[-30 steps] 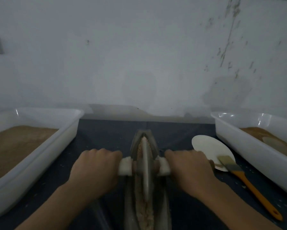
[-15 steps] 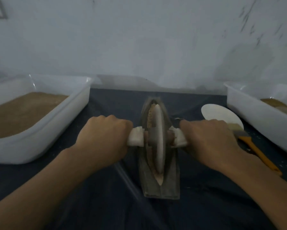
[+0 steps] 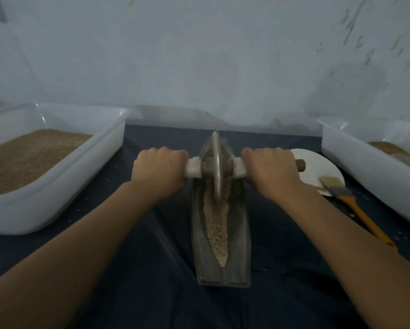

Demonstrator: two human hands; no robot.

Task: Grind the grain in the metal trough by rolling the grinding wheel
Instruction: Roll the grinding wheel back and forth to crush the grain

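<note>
Since the earlier frame, the grinding wheel [image 3: 215, 167] had rolled to the far end of the narrow, boat-shaped metal trough [image 3: 243, 233] on the dark-clothed desk. Left hand [image 3: 160, 172] and right hand [image 3: 269, 173] wrapped their fingers around its axle, one each side for even pressure. Coarse tan grain [image 3: 217, 230] lay in the groove.

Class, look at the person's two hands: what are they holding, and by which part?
Both grip the grinding wheel by its axle handle: left hand on the left end, right hand on the right end.
</note>
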